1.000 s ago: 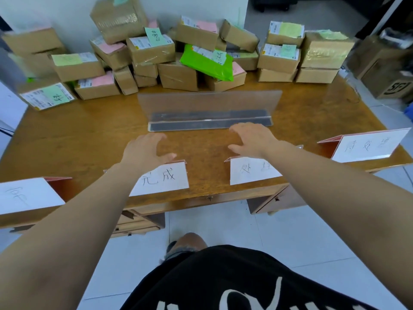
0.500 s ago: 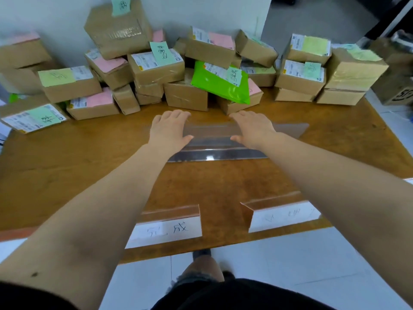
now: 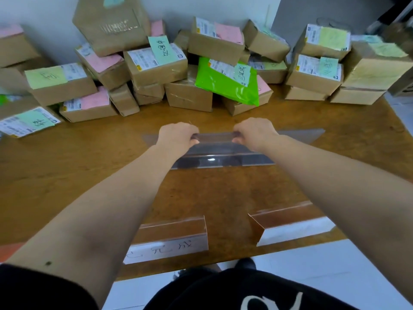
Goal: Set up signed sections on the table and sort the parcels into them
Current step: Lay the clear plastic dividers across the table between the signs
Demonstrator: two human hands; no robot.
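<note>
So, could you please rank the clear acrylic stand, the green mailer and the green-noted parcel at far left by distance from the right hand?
1. Clear acrylic stand, gripped by the right hand.
2. Green mailer, behind.
3. Green-noted parcel, far left.

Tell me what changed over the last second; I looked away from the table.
Both hands reached forward from the near signs; the left hand and right hand now grip the top edge of the clear acrylic stand. The stand, parcels and signs stayed put.

Beyond the sorting work
Pale floor tiles (image 3: 348, 269) lie nearer than the fingers, a white wall (image 3: 40, 14) beyond them, and far right perhaps a cardboard carton (image 3: 402, 83), blurred.
</note>
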